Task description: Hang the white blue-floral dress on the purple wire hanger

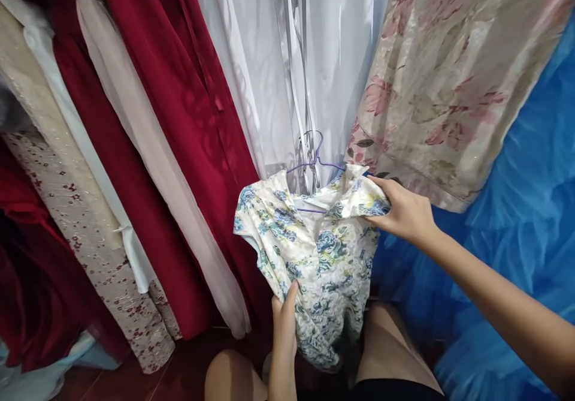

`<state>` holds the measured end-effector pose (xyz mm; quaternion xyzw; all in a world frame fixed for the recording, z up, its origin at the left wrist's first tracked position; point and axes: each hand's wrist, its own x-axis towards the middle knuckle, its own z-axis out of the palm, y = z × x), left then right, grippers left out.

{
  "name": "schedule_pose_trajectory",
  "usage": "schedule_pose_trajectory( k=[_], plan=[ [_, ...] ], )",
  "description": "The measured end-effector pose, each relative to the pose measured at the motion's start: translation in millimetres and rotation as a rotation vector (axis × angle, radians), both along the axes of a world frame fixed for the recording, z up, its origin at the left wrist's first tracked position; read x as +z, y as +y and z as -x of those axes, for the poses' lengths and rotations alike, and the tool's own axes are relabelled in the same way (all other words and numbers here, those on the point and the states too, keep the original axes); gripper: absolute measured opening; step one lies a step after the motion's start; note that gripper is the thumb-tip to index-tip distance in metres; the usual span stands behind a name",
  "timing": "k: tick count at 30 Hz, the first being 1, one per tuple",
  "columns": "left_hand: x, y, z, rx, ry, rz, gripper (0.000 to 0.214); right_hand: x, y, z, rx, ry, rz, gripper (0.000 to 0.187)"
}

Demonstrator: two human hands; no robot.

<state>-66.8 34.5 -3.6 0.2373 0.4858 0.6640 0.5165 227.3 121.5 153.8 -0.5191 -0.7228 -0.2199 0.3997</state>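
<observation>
1. Centrally, a sleeveless-looking floral garment [332, 263], cream with blue, green and yellow flowers, lies between the person's two hands, above the legs, its neckline toward the far side.
2. A thin purple hanger [318, 160] sits in its neck and shoulders; the hook points away, in front of the white cloth behind.
3. The right hand [404, 209] grips the garment's right shoulder, thumb and fingers closed around gathered fabric.
4. The left hand [284, 320] pinches the garment's left side, lower and nearer, with the thumb on the front; most of its other fingers are hidden.
5. Just beyond the hanger hang white garments [344, 59], with pale straps or ribbons [294, 71] trailing down the middle.
6. On the far right hangs a beige garment with pink flowers [453, 89]; farther right and nearer spreads ruffled blue tulle [521, 209].
7. To the left, a red dress [166, 107], a pale pink length of fabric [148, 143] and a beige cloth with small red flowers [96, 257] slant downward.
8. Nearest are the person's legs [390, 347]; reddish-brown floor tiles [126, 384] show at near left.
</observation>
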Motion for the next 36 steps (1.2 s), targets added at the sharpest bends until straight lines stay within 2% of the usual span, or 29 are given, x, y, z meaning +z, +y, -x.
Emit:
schedule_pose_trajectory(
  k=[4, 7, 13, 17, 20, 23, 25, 27, 29, 31, 32, 34, 36],
  plan=[
    [-0.4, -10, 1, 0.053, 0.007, -0.015, 0.056, -5.3, 8, 0, -0.028, -0.010, 0.018, 0.075],
    [1.3, -12, -1, 0.057, 0.039, 0.009, 0.055, -2.5, 13, -1, -0.028, 0.005, -0.046, 0.074],
    [-1.5, -17, -21, -0.028, 0.005, -0.035, 0.058, 19.2, 8, -11, 0.018, 0.010, -0.101, 0.068],
    [-9.3, -25, -31, -0.072, 0.007, -0.032, 0.061, 16.5, 7, -21, 0.082, -0.023, -0.037, 0.067],
    [-18.0, -24, -29, -0.043, 0.046, -0.029, 0.063, -4.3, 11, -23, 0.082, 0.001, 0.113, 0.064],
    [-26.6, -18, -18, 0.035, 0.121, -0.039, 0.068, -38.8, 9, -15, -0.033, 0.188, 0.255, 0.059],
    [-31.9, -14, -9, 0.044, 0.161, -0.027, 0.068, -65.9, -1, -2, -0.134, 0.397, 0.177, 0.066],
    [-36.9, -12, -3, 0.003, 0.187, -0.014, 0.066, -91.2, -19, 17, -0.169, 0.604, -0.011, 0.074],
    [-41.1, -12, -3, -0.062, 0.215, -0.009, 0.064, -109.9, -41, 42, -0.116, 0.781, -0.094, 0.059],
    [-42.8, -14, -7, -0.134, 0.255, -0.020, 0.064, -118.8, -59, 68, -0.029, 0.859, -0.023, 0.045],
    [-42.3, -15, -11, -0.173, 0.276, -0.034, 0.064, -119.6, -65, 80, 0.065, 0.898, 0.087, 0.037],
    [-38.6, -18, -17, -0.238, 0.316, -0.077, 0.064, -116.6, -69, 100, 0.300, 0.917, 0.454, 0.026],
    [-32.6, -20, -22, -0.276, 0.350, -0.112, 0.062, -111.9, -68, 113, 0.480, 0.916, 0.736, 0.031]
  ],
)
